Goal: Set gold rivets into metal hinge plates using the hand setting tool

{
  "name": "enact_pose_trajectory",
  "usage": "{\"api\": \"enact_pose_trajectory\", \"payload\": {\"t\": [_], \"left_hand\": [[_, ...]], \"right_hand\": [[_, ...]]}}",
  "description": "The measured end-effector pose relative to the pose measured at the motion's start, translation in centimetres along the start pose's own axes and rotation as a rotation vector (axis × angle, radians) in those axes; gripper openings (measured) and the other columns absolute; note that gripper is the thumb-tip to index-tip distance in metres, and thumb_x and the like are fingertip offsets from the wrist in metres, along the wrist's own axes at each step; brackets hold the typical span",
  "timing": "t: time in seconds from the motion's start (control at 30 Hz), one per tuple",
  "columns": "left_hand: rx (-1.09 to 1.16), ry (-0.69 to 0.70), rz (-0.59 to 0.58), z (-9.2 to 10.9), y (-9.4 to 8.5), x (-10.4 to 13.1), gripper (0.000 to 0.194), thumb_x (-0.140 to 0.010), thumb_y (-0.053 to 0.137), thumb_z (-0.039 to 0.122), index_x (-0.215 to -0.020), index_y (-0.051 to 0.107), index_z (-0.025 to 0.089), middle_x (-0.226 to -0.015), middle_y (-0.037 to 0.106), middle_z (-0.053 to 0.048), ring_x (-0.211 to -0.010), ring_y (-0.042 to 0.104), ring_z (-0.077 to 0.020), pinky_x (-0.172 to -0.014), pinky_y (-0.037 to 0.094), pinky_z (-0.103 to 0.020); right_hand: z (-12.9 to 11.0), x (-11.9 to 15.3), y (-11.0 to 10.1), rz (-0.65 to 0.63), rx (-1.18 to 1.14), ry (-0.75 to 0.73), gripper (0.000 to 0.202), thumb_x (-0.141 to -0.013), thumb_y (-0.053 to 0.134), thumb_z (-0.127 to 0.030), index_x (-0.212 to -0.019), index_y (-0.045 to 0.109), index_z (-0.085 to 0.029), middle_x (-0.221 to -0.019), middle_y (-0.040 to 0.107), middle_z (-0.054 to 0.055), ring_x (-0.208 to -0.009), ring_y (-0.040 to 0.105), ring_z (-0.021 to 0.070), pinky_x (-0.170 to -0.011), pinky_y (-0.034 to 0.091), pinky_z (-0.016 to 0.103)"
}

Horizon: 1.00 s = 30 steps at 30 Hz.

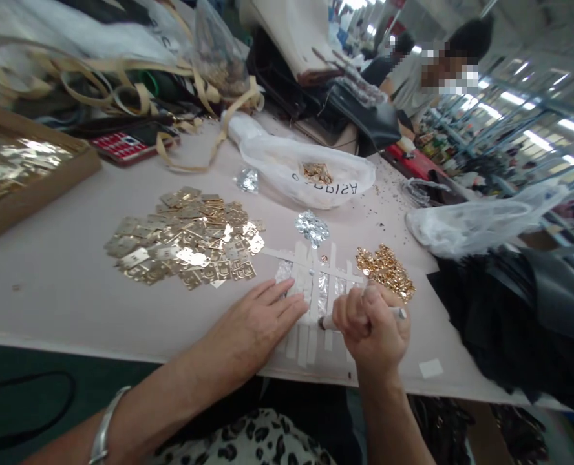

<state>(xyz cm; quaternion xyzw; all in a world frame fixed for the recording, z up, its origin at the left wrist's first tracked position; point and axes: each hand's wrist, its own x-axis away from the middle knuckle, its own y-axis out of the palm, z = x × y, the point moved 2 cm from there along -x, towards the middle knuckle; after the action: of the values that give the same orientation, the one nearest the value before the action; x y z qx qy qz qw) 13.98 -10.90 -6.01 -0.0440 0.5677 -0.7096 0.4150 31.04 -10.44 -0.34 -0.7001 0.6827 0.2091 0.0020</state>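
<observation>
The white strips [311, 303] lie crossed over small clear packets near the bench's [64, 284] front edge, right in front of the person. The left hand [255, 323] lies flat and open on the strips' left end, fingers spread, pinning them to the bench and holding nothing. The right hand [372, 323] is closed in a fist around a thin pen-like tool [397, 313], whose ends poke out on either side of the fist; its left tip sits at the lower part of the strips.

Just beyond the right hand lies a small heap of gold fittings [386, 271], and just behind the strips a little cluster of silver pieces [311, 227]. Left of the strips, toward the bench's middle, spreads a wide pile of flat gold plates [185, 245]. Farther back rests a white plastic bag [311, 171] with more gold pieces inside; a cardboard tray [30, 174] stands at the left edge, and black material [524, 316] covers the right edge.

The strips look light and loose, so if the flat hand lifts or slides, the tool's push could drag them out of line. The fist is also near the gold fittings, and a wide sweep could scatter them.
</observation>
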Motion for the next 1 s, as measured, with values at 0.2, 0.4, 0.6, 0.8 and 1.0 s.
{"api": "enact_pose_trajectory", "payload": {"t": [0.2,0.4,0.6,0.8,1.0], "left_hand": [[-0.080,0.024,-0.019,0.2,0.0,-1.4,0.015,-0.097,0.051,0.013,-0.086,0.061,0.018,-0.080,0.062,-0.004,-0.086,0.057,-0.0223,-0.081,0.052,-0.037],[0.005,-0.088,0.105,3.7,0.5,1.0,0.013,-0.096,0.056,0.023,-0.087,0.061,0.017,-0.080,0.060,-0.005,-0.083,0.055,-0.0242,-0.075,0.051,-0.041],[0.005,-0.063,0.206,3.9,0.7,2.5,0.020,-0.096,0.053,0.016,-0.111,0.064,0.013,-0.122,0.065,-0.013,-0.112,0.058,-0.0262,-0.096,0.051,-0.042],[-0.034,-0.011,0.146,2.9,1.1,2.6,0.026,-0.097,0.049,0.018,-0.117,0.066,0.015,-0.128,0.068,-0.008,-0.124,0.057,-0.0271,-0.103,0.049,-0.043],[-0.007,-0.047,0.126,3.0,1.2,2.8,0.027,-0.097,0.051,0.020,-0.118,0.067,0.016,-0.132,0.066,-0.007,-0.129,0.056,-0.0261,-0.108,0.046,-0.043]], "right_hand": [[-1.2,2.0,-0.5,0.059,0.000,-0.077,0.039,-0.096,0.052,-0.020,-0.059,0.041,-0.020,-0.050,0.032,-0.008,-0.041,0.032,0.0064,-0.041,0.028,0.021],[0.0,1.6,-1.3,0.222,-0.182,-0.072,0.039,-0.094,0.048,-0.022,-0.057,0.036,-0.021,-0.045,0.023,-0.010,-0.035,0.021,0.0058,-0.035,0.026,0.018],[2.6,0.8,-3.6,0.423,-0.409,0.104,0.039,-0.090,0.047,-0.026,-0.056,0.028,-0.023,-0.046,0.013,-0.012,-0.036,0.008,0.0066,-0.032,0.026,0.017],[3.9,0.3,-4.3,0.556,-0.571,0.232,0.037,-0.079,0.057,-0.023,-0.057,0.027,-0.024,-0.047,0.011,-0.014,-0.039,0.004,0.0062,-0.031,0.027,0.015],[4.5,0.1,-4.5,0.489,-0.567,0.253,0.040,-0.079,0.062,-0.023,-0.056,0.029,-0.023,-0.047,0.012,-0.015,-0.039,0.003,0.0052,-0.032,0.030,0.014]]}}
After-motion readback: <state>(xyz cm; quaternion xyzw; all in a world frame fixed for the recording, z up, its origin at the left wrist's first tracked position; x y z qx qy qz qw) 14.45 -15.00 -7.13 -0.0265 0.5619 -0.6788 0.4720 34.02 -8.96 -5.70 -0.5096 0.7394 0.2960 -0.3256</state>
